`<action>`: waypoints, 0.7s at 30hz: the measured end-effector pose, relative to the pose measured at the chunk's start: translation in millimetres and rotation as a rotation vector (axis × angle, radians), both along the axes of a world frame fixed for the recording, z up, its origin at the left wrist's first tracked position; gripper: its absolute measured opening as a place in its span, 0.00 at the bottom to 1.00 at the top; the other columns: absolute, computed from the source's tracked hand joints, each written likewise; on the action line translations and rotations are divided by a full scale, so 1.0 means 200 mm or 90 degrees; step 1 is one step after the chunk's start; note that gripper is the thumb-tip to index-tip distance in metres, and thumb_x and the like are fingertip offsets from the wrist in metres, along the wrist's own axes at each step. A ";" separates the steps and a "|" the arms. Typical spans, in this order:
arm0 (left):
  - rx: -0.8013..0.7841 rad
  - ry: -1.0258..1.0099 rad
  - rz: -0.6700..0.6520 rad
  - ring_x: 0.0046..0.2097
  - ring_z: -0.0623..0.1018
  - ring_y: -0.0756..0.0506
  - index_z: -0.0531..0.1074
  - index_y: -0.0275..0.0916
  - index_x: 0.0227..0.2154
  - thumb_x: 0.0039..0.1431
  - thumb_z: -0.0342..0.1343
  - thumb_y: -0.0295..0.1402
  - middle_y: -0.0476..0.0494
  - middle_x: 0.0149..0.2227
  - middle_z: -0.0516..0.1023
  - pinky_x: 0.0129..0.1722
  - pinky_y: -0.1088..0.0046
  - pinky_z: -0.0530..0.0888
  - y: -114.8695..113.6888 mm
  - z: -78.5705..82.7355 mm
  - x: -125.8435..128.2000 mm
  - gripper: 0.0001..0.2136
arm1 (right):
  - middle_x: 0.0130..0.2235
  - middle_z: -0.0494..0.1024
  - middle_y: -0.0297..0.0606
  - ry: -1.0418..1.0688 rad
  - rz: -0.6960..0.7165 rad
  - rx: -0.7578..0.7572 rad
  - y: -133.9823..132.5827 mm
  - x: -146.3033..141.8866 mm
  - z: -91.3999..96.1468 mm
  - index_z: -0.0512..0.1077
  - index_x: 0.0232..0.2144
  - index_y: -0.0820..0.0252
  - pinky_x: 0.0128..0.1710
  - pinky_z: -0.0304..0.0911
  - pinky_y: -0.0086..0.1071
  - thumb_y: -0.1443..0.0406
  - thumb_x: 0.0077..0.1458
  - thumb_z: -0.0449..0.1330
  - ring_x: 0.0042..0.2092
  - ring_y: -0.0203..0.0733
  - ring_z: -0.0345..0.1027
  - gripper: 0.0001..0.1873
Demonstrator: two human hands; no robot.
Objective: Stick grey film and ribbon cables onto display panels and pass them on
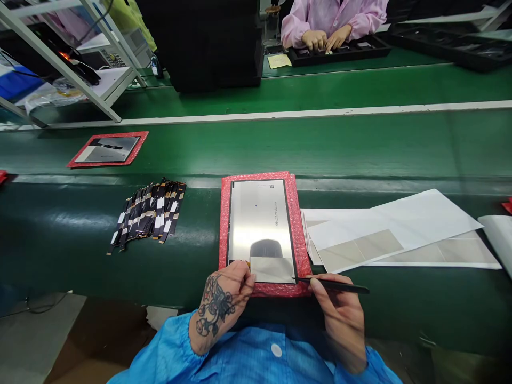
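A shiny rectangular panel [260, 224] lies on a red bubble-wrap mat [299, 234] at the near edge of the green bench. A grey-white film patch [272, 270] covers the panel's near end. My left hand [224, 301], tattooed on its back, presses its fingertips on the panel's near left corner, beside the patch. My right hand [340, 314] grips black tweezers [332, 285], whose tip touches the patch's right corner.
A fanned pile of several black flex strips [150, 213] lies to the left. White backing sheets [392, 234] lie to the right. Another panel on a red mat [108, 149] sits on the conveyor belt. Across it, a person in pink [332, 21] works over a black tray [340, 50].
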State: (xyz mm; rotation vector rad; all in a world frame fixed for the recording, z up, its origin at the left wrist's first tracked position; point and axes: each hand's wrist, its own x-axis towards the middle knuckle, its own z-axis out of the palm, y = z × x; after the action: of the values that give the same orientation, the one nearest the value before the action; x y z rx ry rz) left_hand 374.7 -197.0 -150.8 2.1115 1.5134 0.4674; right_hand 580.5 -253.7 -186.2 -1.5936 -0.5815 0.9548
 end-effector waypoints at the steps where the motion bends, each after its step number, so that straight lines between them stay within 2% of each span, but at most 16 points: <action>1: 0.000 0.009 0.007 0.20 0.66 0.52 0.63 0.41 0.22 0.61 0.49 0.32 0.55 0.18 0.65 0.22 0.78 0.62 0.00 0.00 0.00 0.12 | 0.28 0.78 0.33 -0.001 0.000 0.001 0.00 0.00 0.00 0.74 0.31 0.53 0.31 0.73 0.32 0.55 0.42 0.71 0.30 0.42 0.73 0.15; 4: 0.008 0.045 0.030 0.19 0.67 0.52 0.63 0.41 0.21 0.60 0.54 0.34 0.55 0.18 0.66 0.21 0.78 0.62 0.01 0.00 -0.02 0.12 | 0.28 0.78 0.32 -0.002 0.003 0.004 0.00 0.00 0.00 0.74 0.31 0.53 0.31 0.73 0.32 0.55 0.43 0.71 0.30 0.42 0.73 0.15; 7: 0.081 0.046 0.036 0.21 0.70 0.52 0.67 0.41 0.24 0.63 0.52 0.33 0.53 0.20 0.71 0.22 0.78 0.65 -0.01 -0.01 -0.03 0.11 | 0.29 0.78 0.32 -0.003 0.009 0.006 0.00 0.01 0.00 0.74 0.32 0.53 0.31 0.73 0.32 0.55 0.44 0.71 0.31 0.41 0.74 0.14; 8: 0.136 0.037 0.031 0.24 0.73 0.51 0.69 0.40 0.26 0.64 0.50 0.32 0.51 0.23 0.74 0.25 0.78 0.68 -0.01 -0.03 -0.02 0.11 | 0.29 0.78 0.32 -0.005 0.010 0.006 0.00 0.01 -0.01 0.74 0.32 0.53 0.31 0.73 0.31 0.55 0.44 0.71 0.31 0.41 0.74 0.14; 10: 0.264 0.032 -0.012 0.36 0.79 0.47 0.75 0.40 0.35 0.67 0.47 0.30 0.44 0.33 0.81 0.39 0.74 0.74 -0.03 -0.06 0.00 0.11 | 0.30 0.79 0.33 -0.009 0.010 0.008 0.00 0.01 -0.01 0.74 0.32 0.53 0.31 0.73 0.32 0.55 0.44 0.71 0.31 0.42 0.74 0.14; 12: 0.352 0.061 -0.090 0.52 0.77 0.42 0.74 0.39 0.48 0.68 0.47 0.35 0.40 0.47 0.80 0.57 0.63 0.68 -0.05 -0.10 0.03 0.14 | 0.29 0.79 0.33 -0.014 0.010 0.010 0.00 0.00 -0.01 0.74 0.31 0.54 0.30 0.73 0.32 0.55 0.44 0.71 0.30 0.42 0.74 0.14; 14: 0.366 0.113 -0.165 0.61 0.69 0.40 0.70 0.39 0.56 0.68 0.46 0.46 0.42 0.57 0.75 0.66 0.57 0.54 -0.06 -0.15 0.05 0.22 | 0.28 0.79 0.33 -0.017 0.009 0.012 0.00 0.00 -0.02 0.74 0.31 0.54 0.30 0.73 0.33 0.55 0.44 0.71 0.30 0.43 0.74 0.14; 16: 0.355 0.163 -0.198 0.64 0.66 0.40 0.67 0.40 0.59 0.66 0.42 0.53 0.44 0.61 0.71 0.69 0.58 0.48 -0.06 -0.19 0.07 0.28 | 0.28 0.79 0.33 -0.021 0.001 0.014 -0.01 0.01 -0.04 0.75 0.31 0.54 0.30 0.73 0.34 0.56 0.44 0.71 0.29 0.43 0.74 0.14; 19: 0.359 0.214 -0.214 0.64 0.65 0.40 0.66 0.44 0.61 0.65 0.41 0.56 0.46 0.62 0.69 0.68 0.58 0.50 -0.05 -0.22 0.06 0.30 | 0.29 0.79 0.32 -0.036 -0.055 0.038 -0.02 0.06 -0.04 0.73 0.31 0.53 0.32 0.72 0.36 0.56 0.46 0.69 0.30 0.43 0.74 0.13; 21: 0.360 0.220 -0.218 0.64 0.66 0.40 0.66 0.45 0.61 0.64 0.42 0.57 0.47 0.62 0.69 0.68 0.57 0.50 -0.04 -0.22 0.06 0.30 | 0.29 0.78 0.30 -0.051 -0.110 0.092 -0.03 0.10 -0.01 0.71 0.29 0.52 0.36 0.72 0.40 0.54 0.48 0.67 0.32 0.44 0.74 0.11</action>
State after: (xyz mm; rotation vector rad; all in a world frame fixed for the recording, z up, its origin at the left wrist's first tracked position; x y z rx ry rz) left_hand 386.1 -204.8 -194.4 2.9564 1.2379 0.4560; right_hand 600.3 -259.7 -189.1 -1.5308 -0.5462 0.7070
